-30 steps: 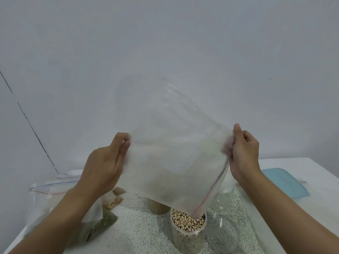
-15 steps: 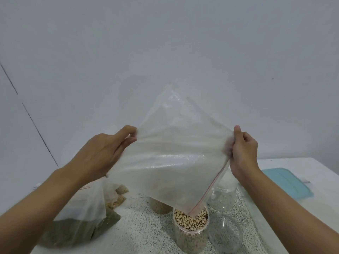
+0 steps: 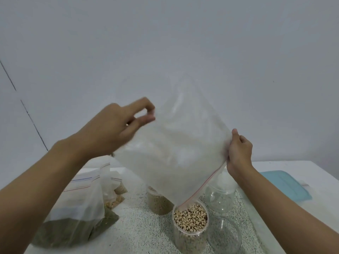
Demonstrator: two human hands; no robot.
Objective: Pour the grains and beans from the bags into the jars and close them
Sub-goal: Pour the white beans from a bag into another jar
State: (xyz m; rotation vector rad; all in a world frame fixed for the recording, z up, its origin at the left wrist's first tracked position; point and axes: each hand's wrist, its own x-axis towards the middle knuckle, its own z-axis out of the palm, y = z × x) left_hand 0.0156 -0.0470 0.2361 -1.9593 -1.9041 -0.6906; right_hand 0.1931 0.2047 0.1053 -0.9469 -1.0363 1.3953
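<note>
Far to the left of the bean jar (image 3: 190, 219), a bag of green grains (image 3: 73, 228) lies on the table (image 3: 139, 233). Up and to the left of the jar, the left hand (image 3: 117, 131) pinches a corner of the clear bag (image 3: 176, 153) with its thumb and first finger, though it looks a bit blurry. The bag looks empty. It hangs like a kite, with its long way almost straight up from the jar. Its red zip line (image 3: 205, 184) runs down to the low corner, right at the jar's open mouth. The jar is full of beans to the top. Up and to the right of the jar, the right hand (image 3: 238, 153) pinches the zip edge. This hand is nearer to the jar. I think the bag should lift away next, and then the jar needs a lid. An empty jar (image 3: 224, 235) stands just right of the bean jar.
</note>
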